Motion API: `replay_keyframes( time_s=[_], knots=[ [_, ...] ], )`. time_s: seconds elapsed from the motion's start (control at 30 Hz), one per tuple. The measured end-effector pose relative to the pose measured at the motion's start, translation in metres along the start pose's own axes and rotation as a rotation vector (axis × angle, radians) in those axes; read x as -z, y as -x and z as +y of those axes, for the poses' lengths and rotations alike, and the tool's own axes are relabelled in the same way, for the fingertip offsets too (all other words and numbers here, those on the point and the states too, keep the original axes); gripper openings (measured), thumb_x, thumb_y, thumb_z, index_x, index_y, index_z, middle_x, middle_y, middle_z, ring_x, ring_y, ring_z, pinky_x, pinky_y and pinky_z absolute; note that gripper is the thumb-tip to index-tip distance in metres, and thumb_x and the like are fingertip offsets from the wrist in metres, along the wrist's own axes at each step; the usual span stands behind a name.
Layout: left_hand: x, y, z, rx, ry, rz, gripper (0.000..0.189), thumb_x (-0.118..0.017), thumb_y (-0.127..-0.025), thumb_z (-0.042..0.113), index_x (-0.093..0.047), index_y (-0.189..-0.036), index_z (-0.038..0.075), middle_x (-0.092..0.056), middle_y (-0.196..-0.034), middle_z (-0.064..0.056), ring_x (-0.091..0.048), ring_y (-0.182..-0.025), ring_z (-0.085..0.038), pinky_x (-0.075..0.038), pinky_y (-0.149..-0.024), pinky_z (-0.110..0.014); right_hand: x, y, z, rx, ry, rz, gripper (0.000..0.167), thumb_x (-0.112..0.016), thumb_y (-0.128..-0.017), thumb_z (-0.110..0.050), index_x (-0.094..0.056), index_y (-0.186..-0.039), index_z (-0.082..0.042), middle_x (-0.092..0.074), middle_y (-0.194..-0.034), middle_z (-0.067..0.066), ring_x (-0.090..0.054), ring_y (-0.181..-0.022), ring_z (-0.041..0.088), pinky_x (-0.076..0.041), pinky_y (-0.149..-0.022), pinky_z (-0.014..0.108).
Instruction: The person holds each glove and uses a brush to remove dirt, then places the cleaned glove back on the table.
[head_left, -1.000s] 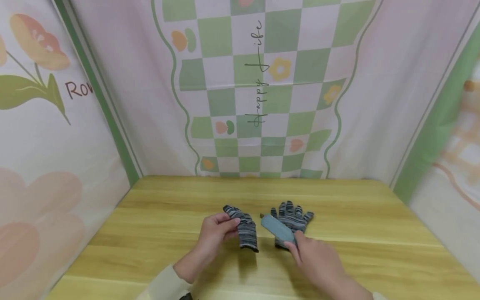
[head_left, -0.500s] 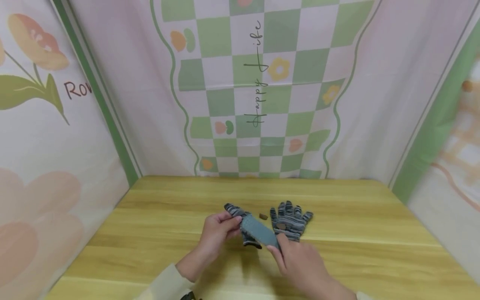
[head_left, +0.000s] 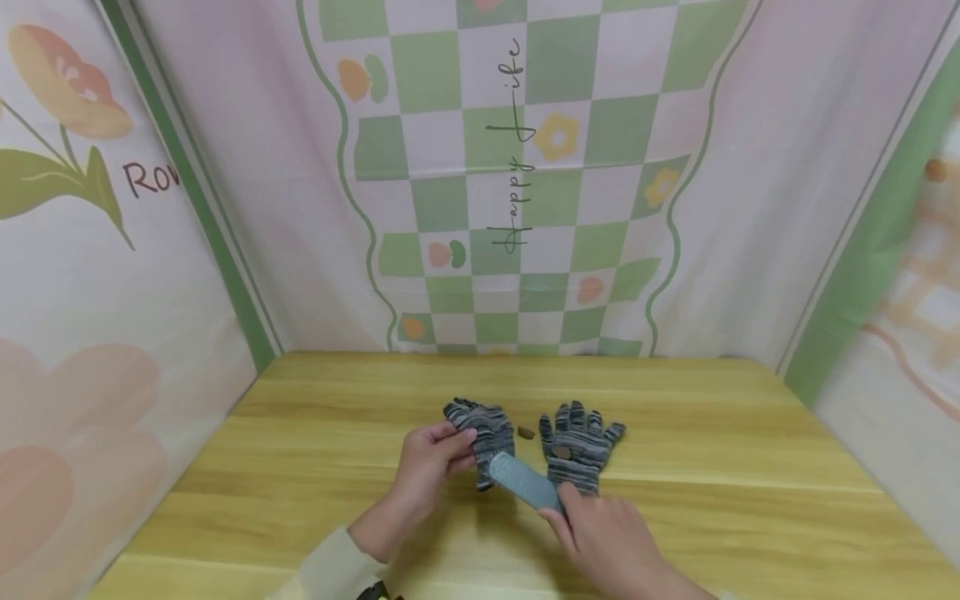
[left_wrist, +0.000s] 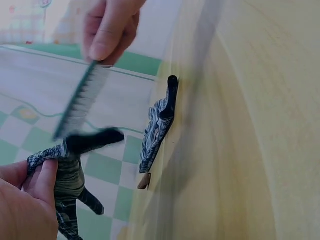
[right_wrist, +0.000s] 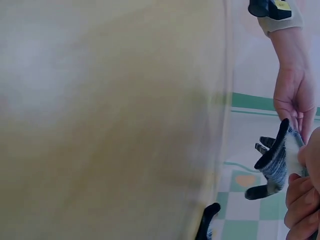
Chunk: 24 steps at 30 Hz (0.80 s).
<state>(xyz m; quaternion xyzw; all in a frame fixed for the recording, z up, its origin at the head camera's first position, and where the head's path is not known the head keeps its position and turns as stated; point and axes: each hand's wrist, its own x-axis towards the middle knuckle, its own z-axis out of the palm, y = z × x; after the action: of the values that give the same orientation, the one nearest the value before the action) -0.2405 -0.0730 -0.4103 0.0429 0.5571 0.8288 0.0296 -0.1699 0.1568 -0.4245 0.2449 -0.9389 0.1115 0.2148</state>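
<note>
My left hand [head_left: 427,462] pinches a grey-and-black striped knit glove [head_left: 491,425] between thumb and fingers, holding it above the table. In the left wrist view this glove [left_wrist: 70,175] hangs with some fingers down. My right hand [head_left: 611,529] grips a brush [head_left: 525,482] with a flat blue-grey back. Its pale bristles show in the left wrist view, where the brush [left_wrist: 80,102] is blurred close to the glove. A matching glove [head_left: 588,446] lies flat on the table, fingers spread away from me, with a small brown oval patch [head_left: 561,452] on it.
A small brown piece [head_left: 527,432] lies on the wood-grain table [head_left: 300,433] between the gloves. Printed fabric [head_left: 555,192] hangs behind the table's far edge, with more curtains at both sides. A dark device [right_wrist: 272,7] sits on the left wrist.
The brush has moved left from over the flat glove to the held glove, then down toward its lower edge. The brown oval on the flat glove is uncovered. The held glove has turned somewhat.
</note>
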Motion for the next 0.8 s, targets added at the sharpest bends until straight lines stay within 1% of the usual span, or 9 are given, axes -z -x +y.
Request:
replay_keyframes(
  time_s=[0.13,0.2,0.27,0.37,0.47,0.6,0.67,0.77,0.8],
  knots=[
    [0.001,-0.002,0.002,-0.004,-0.002,0.019,0.005,-0.065,-0.089,-0.005,-0.064,-0.084,-0.008,-0.067,-0.081,-0.010,-0.068,-0.069,-0.014,-0.059,-0.066,-0.025,-0.001,0.005,0.005,-0.049,0.015,-0.108,0.029,-0.060,-0.095,-0.040,-0.054,-0.082,-0.015,-0.038,-0.053,-0.012,-0.038,-0.043,0.005,-0.035,-0.038,0.024],
    [0.002,-0.002,0.003,-0.008,-0.006,0.016,0.006,-0.065,-0.089,-0.004,-0.064,-0.084,-0.007,-0.067,-0.081,-0.010,-0.068,-0.070,-0.014,-0.059,-0.067,-0.025,0.000,0.007,0.009,-0.073,0.027,-0.139,0.029,-0.060,-0.096,-0.039,-0.055,-0.082,-0.014,-0.039,-0.053,-0.011,-0.041,-0.043,0.006,-0.037,-0.038,0.024],
    [0.002,-0.002,0.004,-0.008,-0.011,0.011,0.007,-0.065,-0.089,-0.005,-0.064,-0.082,-0.005,-0.067,-0.080,-0.009,-0.067,-0.070,-0.014,-0.059,-0.068,-0.025,0.002,0.007,0.013,-0.087,0.047,-0.132,0.028,-0.062,-0.095,-0.037,-0.056,-0.083,-0.013,-0.039,-0.053,-0.011,-0.040,-0.042,0.006,-0.036,-0.037,0.023],
    [0.003,-0.001,0.004,0.000,-0.020,0.003,0.013,-0.065,-0.088,-0.005,-0.062,-0.076,-0.001,-0.065,-0.078,-0.007,-0.066,-0.068,-0.013,-0.059,-0.069,-0.026,0.009,0.004,0.017,-0.091,0.084,-0.070,0.027,-0.065,-0.093,-0.033,-0.054,-0.081,-0.012,-0.037,-0.053,-0.010,-0.036,-0.041,0.005,-0.030,-0.034,0.021],
    [0.004,0.000,0.003,0.003,-0.033,-0.007,0.013,-0.065,-0.088,-0.006,-0.062,-0.076,-0.001,-0.065,-0.079,-0.008,-0.066,-0.069,-0.014,-0.060,-0.070,-0.028,0.018,-0.002,0.016,-0.101,0.071,-0.031,0.026,-0.066,-0.093,-0.031,-0.052,-0.081,-0.012,-0.037,-0.054,-0.010,-0.033,-0.042,0.004,-0.027,-0.035,0.020],
    [0.003,0.001,0.001,0.010,-0.057,-0.023,0.007,-0.066,-0.088,-0.005,-0.064,-0.082,-0.006,-0.066,-0.081,-0.010,-0.068,-0.071,-0.015,-0.060,-0.073,-0.030,0.025,-0.010,0.007,-0.046,0.033,0.001,0.027,-0.064,-0.095,-0.033,-0.050,-0.081,-0.015,-0.033,-0.053,-0.012,-0.029,-0.041,0.002,-0.024,-0.035,0.020],
    [0.002,0.001,0.000,0.014,-0.067,-0.034,0.007,-0.065,-0.089,-0.004,-0.063,-0.086,-0.011,-0.067,-0.082,-0.011,-0.068,-0.071,-0.016,-0.059,-0.073,-0.029,0.024,-0.012,0.003,0.022,0.028,0.030,0.028,-0.061,-0.096,-0.036,-0.051,-0.082,-0.014,-0.034,-0.053,-0.013,-0.027,-0.040,0.000,-0.022,-0.034,0.018],
    [0.000,0.001,-0.002,0.022,-0.079,-0.040,0.012,-0.066,-0.089,-0.003,-0.063,-0.090,-0.014,-0.068,-0.082,-0.011,-0.068,-0.071,-0.015,-0.059,-0.071,-0.028,0.017,-0.013,-0.002,0.108,0.043,0.071,0.031,-0.056,-0.098,-0.041,-0.052,-0.083,-0.014,-0.037,-0.054,-0.014,-0.027,-0.041,-0.001,-0.020,-0.033,0.016],
    [-0.001,0.000,-0.002,0.023,-0.082,-0.040,0.012,-0.066,-0.089,-0.003,-0.063,-0.091,-0.014,-0.067,-0.082,-0.010,-0.068,-0.071,-0.015,-0.059,-0.071,-0.027,0.014,-0.013,-0.003,0.124,0.044,0.077,0.031,-0.055,-0.098,-0.041,-0.052,-0.083,-0.014,-0.038,-0.054,-0.013,-0.028,-0.042,-0.001,-0.021,-0.034,0.016]
  ],
)
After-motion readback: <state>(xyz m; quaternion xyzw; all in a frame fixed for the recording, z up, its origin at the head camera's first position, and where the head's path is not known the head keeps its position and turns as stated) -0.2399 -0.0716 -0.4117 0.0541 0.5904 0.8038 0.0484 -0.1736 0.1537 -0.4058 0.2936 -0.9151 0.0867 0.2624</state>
